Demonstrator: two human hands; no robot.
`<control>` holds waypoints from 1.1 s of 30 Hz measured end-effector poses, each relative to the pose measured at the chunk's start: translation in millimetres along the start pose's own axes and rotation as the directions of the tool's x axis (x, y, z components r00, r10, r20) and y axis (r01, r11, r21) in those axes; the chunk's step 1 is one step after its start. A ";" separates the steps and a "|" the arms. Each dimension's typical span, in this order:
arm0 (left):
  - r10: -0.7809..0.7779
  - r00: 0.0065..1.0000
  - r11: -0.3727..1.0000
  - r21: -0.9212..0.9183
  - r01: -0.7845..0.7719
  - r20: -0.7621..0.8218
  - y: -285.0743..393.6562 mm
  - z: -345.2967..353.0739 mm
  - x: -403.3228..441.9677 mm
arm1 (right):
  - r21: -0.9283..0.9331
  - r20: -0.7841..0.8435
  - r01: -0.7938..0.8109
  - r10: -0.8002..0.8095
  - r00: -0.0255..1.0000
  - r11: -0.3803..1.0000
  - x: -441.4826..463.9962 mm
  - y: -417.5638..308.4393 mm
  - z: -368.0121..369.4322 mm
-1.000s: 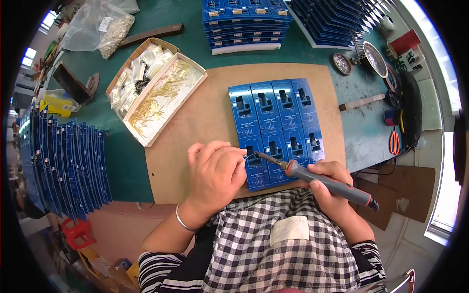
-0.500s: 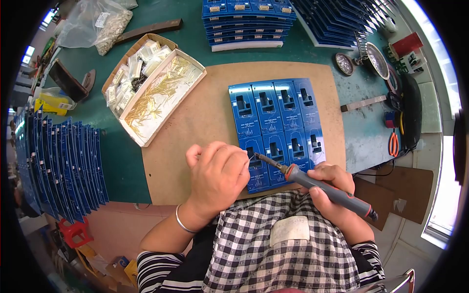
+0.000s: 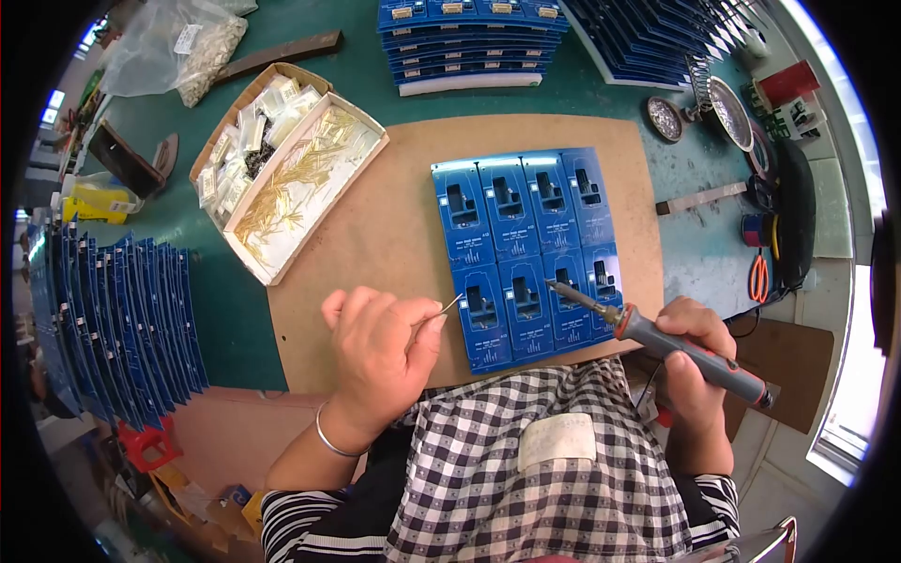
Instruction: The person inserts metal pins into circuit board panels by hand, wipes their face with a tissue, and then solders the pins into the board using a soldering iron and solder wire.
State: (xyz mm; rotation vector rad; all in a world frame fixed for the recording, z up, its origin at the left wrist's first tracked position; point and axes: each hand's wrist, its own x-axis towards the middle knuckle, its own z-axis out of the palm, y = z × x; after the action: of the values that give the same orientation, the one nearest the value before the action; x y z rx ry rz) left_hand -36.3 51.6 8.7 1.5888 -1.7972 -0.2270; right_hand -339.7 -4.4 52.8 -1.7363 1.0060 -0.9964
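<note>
A blue circuit board panel (image 3: 524, 246) with two rows of cut-outs lies on the brown work mat (image 3: 375, 235). My left hand (image 3: 383, 349) is just left of the panel's lower left corner, thumb and forefinger pinched on a thin metal pin (image 3: 452, 303) that points up and right to the panel's edge. My right hand (image 3: 696, 357) grips a grey and red soldering iron (image 3: 690, 357). The iron's tip is over the lower row, by the third section from the left; whether it touches the board I cannot tell.
An open carton (image 3: 291, 178) holds gold pins and small packets at the upper left. Stacked blue boards stand at the far left (image 3: 122, 319), top centre (image 3: 469, 47) and top right (image 3: 648, 38). At the right lie a small round dish (image 3: 664, 119), a metal strip (image 3: 702, 198) and orange-handled scissors (image 3: 757, 278).
Both hands have moved apart: my left hand with the pin to the left, my right hand with the iron to the right. The tip has left the lower left cut-out.
</note>
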 end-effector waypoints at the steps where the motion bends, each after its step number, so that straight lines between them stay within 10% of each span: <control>1: -0.013 1.000 1.000 -0.028 0.013 -0.006 1.2 0.9 1.7 | -0.020 -0.003 -0.009 0.009 1.000 1.000 -0.8 -0.1 -3.8; 16: 0.013 1.000 1.000 0.018 -0.013 0.008 0.0 6.9 -1.4 | -0.076 0.168 0.076 -0.062 0.984 0.994 8.6 14.2 29.2; 33: 0.059 0.995 0.995 -0.071 -0.065 -0.082 -12.9 5.2 -11.2 | -0.031 -0.034 -0.081 0.080 0.996 0.996 -7.0 4.2 40.2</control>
State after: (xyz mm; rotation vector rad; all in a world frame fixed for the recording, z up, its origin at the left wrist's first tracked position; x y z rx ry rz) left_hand -29.4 57.3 -6.7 1.4683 -1.7535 -0.1957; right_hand -306.4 12.2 35.4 -1.6970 1.1101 -0.9652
